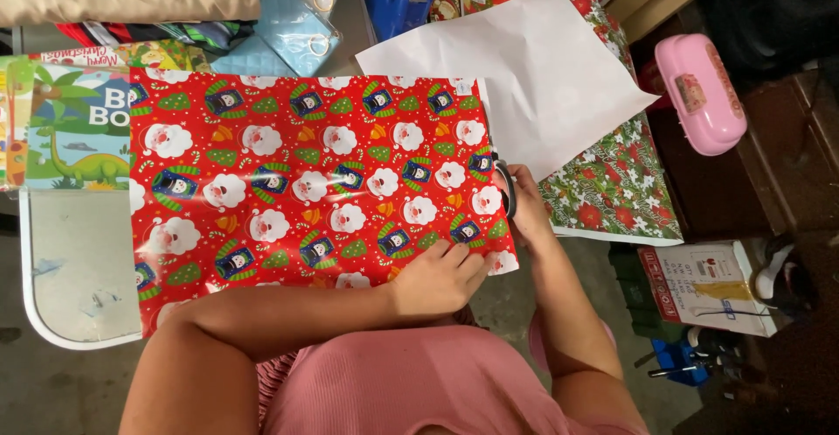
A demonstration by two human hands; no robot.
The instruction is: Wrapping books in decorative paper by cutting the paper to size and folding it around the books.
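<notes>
**Ana:** The person has a sheet of red wrapping paper [306, 182], printed with bearded faces and small trees, spread over the table [79, 269]. The left hand [437, 279] lies flat on the paper's near edge, fingers spread, pinning it down rather than gripping anything.

**Ben:** And the right hand [524, 203]?

**Ana:** It sits at the paper's right edge with its grip closed through the dark handles of a pair of scissors [505, 186]. The blades are mostly hidden by the paper, so whether they are open cannot be told.

**Ben:** So the step looks like a cut along that right edge. What would make it go well?

**Ana:** In her judgement, the pinning hand should stay close to the cutting line so the glossy sheet does not slide or buckle. Long, gliding strokes would leave a cleaner edge than short snips.

**Ben:** Anything in the way?

**Ana:** A white sheet [516, 68] lies just beyond the red one, overlapping a green floral wrapping paper [620, 190] to the right. The blades should catch only the red layer. A colourful dinosaur box [74, 138] lies at the left end, partly under the red paper, and a pink case [699, 94] lies well apart at the right.
</notes>
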